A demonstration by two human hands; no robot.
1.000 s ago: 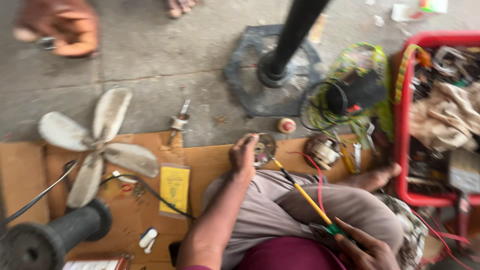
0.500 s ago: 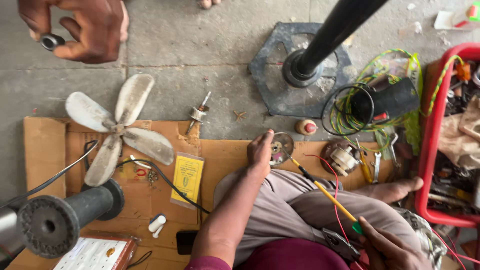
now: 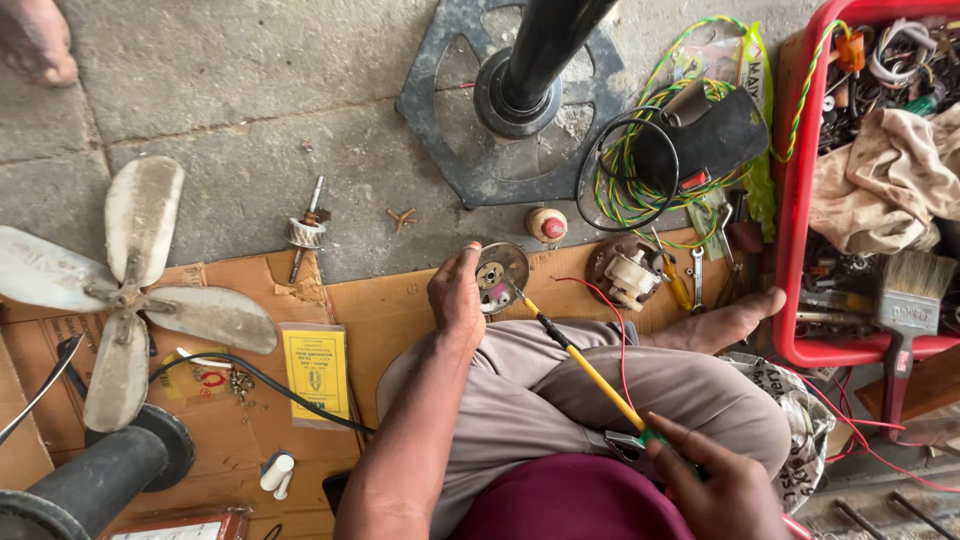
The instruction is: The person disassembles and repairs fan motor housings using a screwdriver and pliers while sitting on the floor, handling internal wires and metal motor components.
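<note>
I sit cross-legged on cardboard [image 3: 390,310]. My left hand [image 3: 456,298] grips the edge of a round metal motor end cover [image 3: 500,272] resting at the cardboard's far edge. My right hand [image 3: 715,485], low by my lap, holds the green handle of a long yellow-shafted tool [image 3: 585,365]. Its tip touches the inside of the cover. A thin red wire [image 3: 615,330] runs over my knee beside the tool.
A grey fan blade [image 3: 130,295] lies at the left, a rotor shaft [image 3: 305,230] beyond it. A black pole on a metal base [image 3: 510,100] stands ahead. A red crate [image 3: 800,200] of tools and rags sits right, wire coils [image 3: 640,170] beside it. Another person's foot [image 3: 35,40] shows top left.
The view has shifted, so everything sits further right and closer. My left hand stays on the cover. The tool's tip has come onto the cover.
</note>
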